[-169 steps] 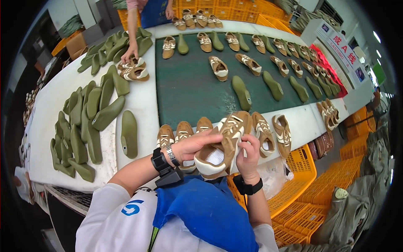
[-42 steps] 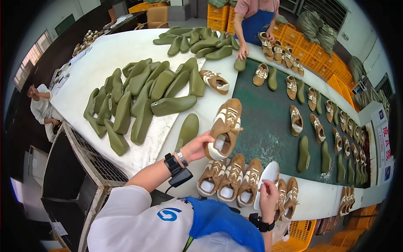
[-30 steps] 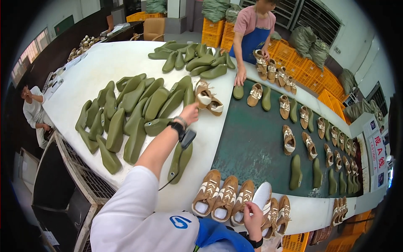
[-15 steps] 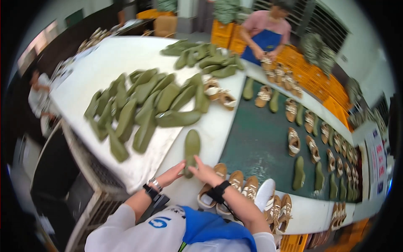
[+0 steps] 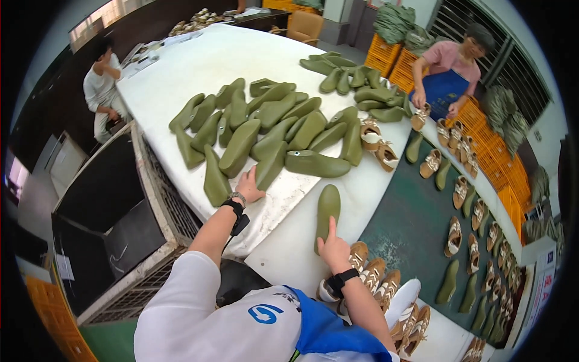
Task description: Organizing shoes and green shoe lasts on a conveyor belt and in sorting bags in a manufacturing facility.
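My left hand (image 5: 248, 188) reaches to the front of a pile of green shoe lasts, fingers apart. It touches the near end of one green last (image 5: 269, 168). Lying apart from the pile, a single shoe last (image 5: 328, 208) points away from me on the white surface. My right hand (image 5: 335, 248) grips its near end, one finger stretched along its side. Brown and white sneakers (image 5: 374, 271) stand in a row beside my right wrist, with a white sole-shaped piece (image 5: 403, 298) among them.
A green belt (image 5: 395, 211) at right carries sneakers and lasts. Across it, a co-worker (image 5: 449, 72) handles a sneaker in front of orange crates (image 5: 491, 145). Another person (image 5: 102, 87) sits at far left. A dark-lined, mesh-sided cart (image 5: 114, 223) adjoins the white table (image 5: 199, 57).
My left hand has left the single last and moved left to the pile. My right hand stays at that last. The whole view has swung left.
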### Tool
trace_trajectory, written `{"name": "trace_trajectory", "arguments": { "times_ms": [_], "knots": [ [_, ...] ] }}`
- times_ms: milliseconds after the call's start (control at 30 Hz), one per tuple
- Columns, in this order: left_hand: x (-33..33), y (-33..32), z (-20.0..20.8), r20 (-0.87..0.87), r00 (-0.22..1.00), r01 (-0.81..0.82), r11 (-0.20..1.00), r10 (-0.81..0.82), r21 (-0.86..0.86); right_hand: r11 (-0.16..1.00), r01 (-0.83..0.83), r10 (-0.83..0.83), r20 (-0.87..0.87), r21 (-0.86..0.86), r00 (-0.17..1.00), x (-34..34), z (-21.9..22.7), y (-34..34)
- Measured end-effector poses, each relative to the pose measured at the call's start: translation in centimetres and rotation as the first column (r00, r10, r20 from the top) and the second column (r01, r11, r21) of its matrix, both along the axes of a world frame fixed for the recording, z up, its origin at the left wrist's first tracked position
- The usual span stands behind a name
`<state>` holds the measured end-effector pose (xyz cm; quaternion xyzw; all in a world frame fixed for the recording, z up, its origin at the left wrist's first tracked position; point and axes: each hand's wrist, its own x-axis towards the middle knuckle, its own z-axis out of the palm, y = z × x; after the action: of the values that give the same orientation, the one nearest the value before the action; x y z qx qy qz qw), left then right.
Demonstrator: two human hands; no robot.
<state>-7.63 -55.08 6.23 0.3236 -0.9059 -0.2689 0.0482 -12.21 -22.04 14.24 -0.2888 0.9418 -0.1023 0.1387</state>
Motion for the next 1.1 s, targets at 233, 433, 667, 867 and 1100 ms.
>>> {"name": "trace_trajectory", "arguments": {
  "times_ms": [233,433,667,867,1100],
  "knots": [
    [-1.5,3.1,-1.1,-0.051,0.998,-0.033,0.999,0.032,-0.018,0.983,0.081,-0.068,0.078,-0.167,0.995,-1.4,-0.3,3.0],
    [6.3,5.4,-1.4,-0.220,0.975,0.012,0.999,-0.022,-0.050,0.183,0.983,0.440,0.893,0.016,-0.096,-4.8,4.6,9.1],
    [8.1,9.9,-0.4,-0.238,0.971,0.017,0.999,-0.025,-0.036,0.104,0.822,-0.186,0.801,-0.560,0.569,-10.1,7.8,22.2],
    [7.6,11.7,2.5,-0.287,0.933,0.049,0.713,0.217,0.699,0.271,0.782,-0.515,0.601,-0.562,0.611,-17.4,1.7,31.9],
    [-0.4,19.3,11.4,0.124,0.979,-0.045,-0.426,0.159,0.903,0.837,0.451,-0.516,0.172,0.309,0.839,-15.2,-2.8,32.8]
  ]
}}
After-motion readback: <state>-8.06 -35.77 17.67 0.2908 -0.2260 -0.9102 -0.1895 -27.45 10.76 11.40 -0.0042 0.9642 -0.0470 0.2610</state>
